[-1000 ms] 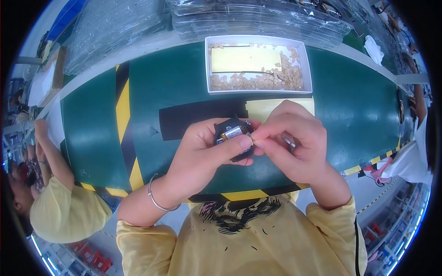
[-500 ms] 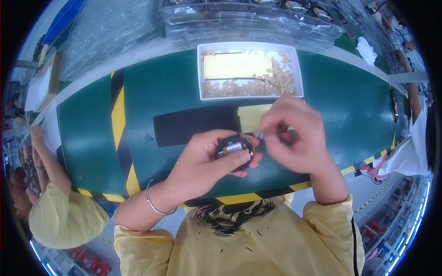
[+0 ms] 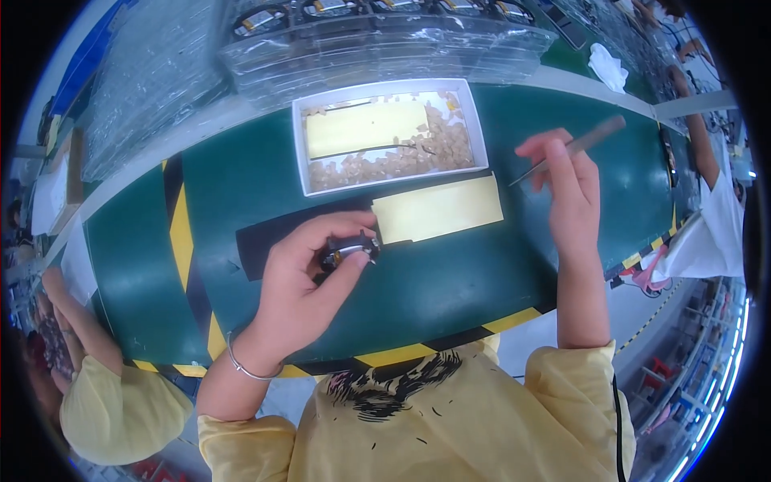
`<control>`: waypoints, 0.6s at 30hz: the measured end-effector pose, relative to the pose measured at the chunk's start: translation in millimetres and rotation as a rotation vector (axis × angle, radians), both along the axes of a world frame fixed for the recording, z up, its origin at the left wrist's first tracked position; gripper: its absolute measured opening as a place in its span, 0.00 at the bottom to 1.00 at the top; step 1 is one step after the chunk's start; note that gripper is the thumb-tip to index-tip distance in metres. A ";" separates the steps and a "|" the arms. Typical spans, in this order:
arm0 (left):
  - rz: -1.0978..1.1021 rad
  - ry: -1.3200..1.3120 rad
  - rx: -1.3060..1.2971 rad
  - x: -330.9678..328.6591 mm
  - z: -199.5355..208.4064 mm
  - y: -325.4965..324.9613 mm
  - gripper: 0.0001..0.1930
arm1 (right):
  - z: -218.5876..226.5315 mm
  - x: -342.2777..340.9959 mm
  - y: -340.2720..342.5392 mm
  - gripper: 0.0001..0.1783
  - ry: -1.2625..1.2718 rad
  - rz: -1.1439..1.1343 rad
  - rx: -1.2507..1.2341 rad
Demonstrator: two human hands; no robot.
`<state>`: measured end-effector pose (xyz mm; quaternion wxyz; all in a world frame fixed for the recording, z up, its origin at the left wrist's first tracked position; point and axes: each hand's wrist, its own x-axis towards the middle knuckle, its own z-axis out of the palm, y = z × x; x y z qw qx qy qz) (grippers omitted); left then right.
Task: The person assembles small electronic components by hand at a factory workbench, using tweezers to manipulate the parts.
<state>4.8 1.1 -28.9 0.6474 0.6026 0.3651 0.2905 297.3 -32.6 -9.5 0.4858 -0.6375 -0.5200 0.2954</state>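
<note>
My left hand [image 3: 309, 281] is closed round a small round black device housing [image 3: 341, 252] with a silver part inside it. My fingers and thumb cover some of its rim. Farther right, my right hand [image 3: 572, 181] is raised over the green table, gripping grey tweezers [image 3: 596, 135]. Their thin tip points down and left, apart from the housing. Between my hands lies a pale yellow paper strip [image 3: 440, 209], next to a black strip [image 3: 257, 241] partly hidden behind my left hand.
A white open box [image 3: 301, 153] with small tan pieces and a yellow card stands beyond the strips. Clear plastic trays [image 3: 385, 48] with several similar devices are at the back. Striped tape [image 3: 393, 355] edges the table. A person in yellow [image 3: 120, 402] sits at left.
My right hand has drawn away from the housing to the right, and the tweezers now show. My left hand, still holding the housing, has moved left and tilted it. The view has shifted.
</note>
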 end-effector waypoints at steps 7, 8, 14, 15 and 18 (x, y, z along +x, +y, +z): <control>-0.015 0.208 0.123 1.7 1.1 -4.8 0.13 | -22.2 10.4 -23.2 0.04 0.603 -0.074 -0.214; -0.028 0.246 0.164 2.2 3.0 -4.9 0.12 | -23.2 12.7 -23.5 0.04 0.605 -0.087 -0.215; -0.225 0.347 0.324 29.8 32.3 4.0 0.11 | -28.4 22.7 -13.9 0.09 0.588 -0.016 -0.141; -0.327 0.304 0.353 39.7 33.8 7.2 0.11 | -29.5 22.4 -12.5 0.09 0.569 0.015 -0.152; -0.449 0.261 0.369 72.2 29.9 15.7 0.10 | -32.9 22.4 -11.0 0.08 0.522 0.086 -0.139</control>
